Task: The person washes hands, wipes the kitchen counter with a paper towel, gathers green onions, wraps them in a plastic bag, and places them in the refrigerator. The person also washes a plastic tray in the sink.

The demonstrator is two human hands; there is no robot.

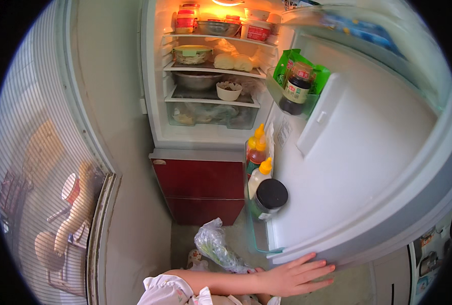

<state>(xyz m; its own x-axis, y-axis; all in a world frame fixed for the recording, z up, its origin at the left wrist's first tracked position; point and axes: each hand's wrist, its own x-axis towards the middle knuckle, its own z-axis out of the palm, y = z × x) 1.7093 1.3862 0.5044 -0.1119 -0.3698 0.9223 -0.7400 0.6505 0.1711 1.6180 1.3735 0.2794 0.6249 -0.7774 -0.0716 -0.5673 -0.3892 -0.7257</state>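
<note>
My left hand (296, 275) reaches across from the left, its fingers spread at the lower edge of the refrigerator door (348, 167). Under my left forearm, my right hand (259, 270) is mostly hidden; its visible fingertips are at the end of a clear plastic bag with green vegetables (216, 244), which it grips. The refrigerator stands open. On its shelves are a lidded glass container (192, 54), pale buns (233, 61), a metal bowl (199, 81) and a small white bowl (229, 91).
Door racks hold a dark sauce bottle (297, 89), a green packet (287, 63), squeeze bottles with yellow caps (259, 177) and a black-lidded jar (271, 196). A clear drawer (214, 114) sits above the dark red lower doors (207, 179). A wall and ribbed window (31, 133) stand left.
</note>
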